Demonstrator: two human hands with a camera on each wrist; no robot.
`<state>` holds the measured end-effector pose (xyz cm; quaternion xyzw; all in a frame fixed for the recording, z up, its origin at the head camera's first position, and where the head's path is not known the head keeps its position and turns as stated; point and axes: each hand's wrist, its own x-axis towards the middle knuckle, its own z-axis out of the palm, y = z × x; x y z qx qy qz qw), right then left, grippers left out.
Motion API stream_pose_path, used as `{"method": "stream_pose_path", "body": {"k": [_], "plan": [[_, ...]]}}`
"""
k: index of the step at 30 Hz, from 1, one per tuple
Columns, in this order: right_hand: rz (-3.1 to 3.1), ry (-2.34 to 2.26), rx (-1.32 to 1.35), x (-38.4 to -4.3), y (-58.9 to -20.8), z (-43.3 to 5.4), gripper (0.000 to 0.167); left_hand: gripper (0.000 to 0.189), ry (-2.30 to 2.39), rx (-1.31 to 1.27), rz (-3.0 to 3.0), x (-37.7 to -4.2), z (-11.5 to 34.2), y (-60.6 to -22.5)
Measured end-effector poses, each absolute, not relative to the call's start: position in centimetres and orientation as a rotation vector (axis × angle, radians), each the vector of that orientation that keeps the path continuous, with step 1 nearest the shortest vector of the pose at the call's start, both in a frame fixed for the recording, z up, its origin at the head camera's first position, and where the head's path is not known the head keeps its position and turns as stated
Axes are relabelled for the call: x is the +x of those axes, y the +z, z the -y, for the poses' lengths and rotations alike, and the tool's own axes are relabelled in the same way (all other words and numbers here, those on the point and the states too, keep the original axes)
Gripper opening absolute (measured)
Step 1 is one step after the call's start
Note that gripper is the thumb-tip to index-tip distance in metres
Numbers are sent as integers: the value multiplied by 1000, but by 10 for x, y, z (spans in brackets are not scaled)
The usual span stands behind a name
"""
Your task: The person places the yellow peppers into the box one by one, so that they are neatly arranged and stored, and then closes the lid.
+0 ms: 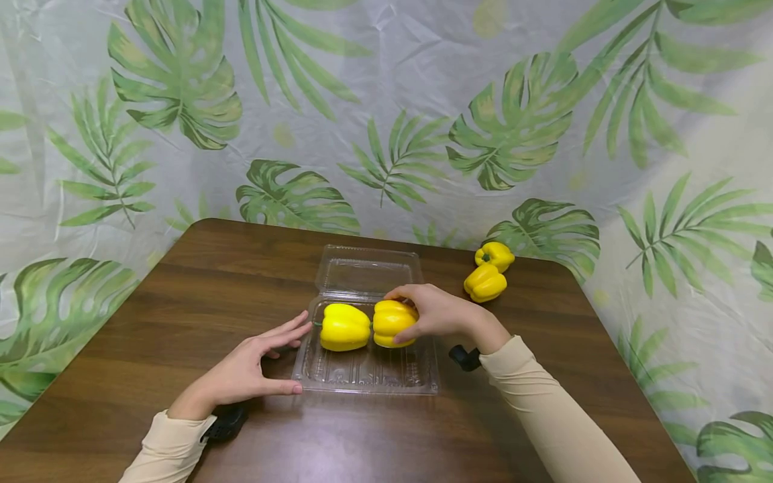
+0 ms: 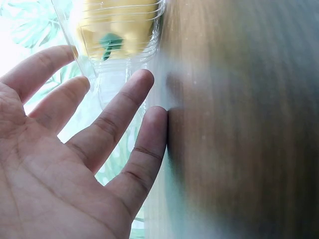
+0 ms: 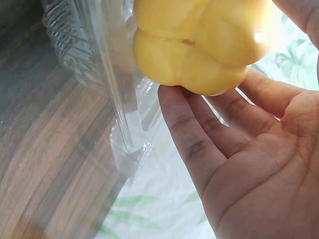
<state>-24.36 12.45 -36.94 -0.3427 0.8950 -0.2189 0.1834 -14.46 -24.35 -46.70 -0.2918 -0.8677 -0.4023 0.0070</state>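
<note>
An open clear plastic clamshell box (image 1: 362, 376) lies on the table with its lid (image 1: 370, 270) folded back. Inside its left half sits a yellow bell pepper (image 1: 344, 327), green stem toward the left. My right hand (image 1: 437, 312) grips a second yellow bell pepper (image 1: 391, 323) over the right half of the box; the right wrist view shows fingers and thumb around this pepper (image 3: 199, 45), lobed bottom toward the palm. At the box's left edge, my left hand (image 1: 247, 365) has its fingers spread and fairly straight, fingertips close to the wall. Whether they touch it I cannot tell.
Two more yellow bell peppers, a nearer one (image 1: 486, 282) and a farther one (image 1: 494, 257), lie together near the back right table edge. The brown wooden table (image 1: 181, 322) stands before a leaf-patterned curtain (image 1: 398, 87). Dark cameras (image 1: 465, 357) are strapped to the wrists.
</note>
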Motion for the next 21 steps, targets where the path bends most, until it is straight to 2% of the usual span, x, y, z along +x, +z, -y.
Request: {"method": "stream_pose_path", "body": {"k": [21], "plan": [[-2526,-534,-998,-246,-371,-120,74,93,-1254,-912,2720,-144,244,-466]]}}
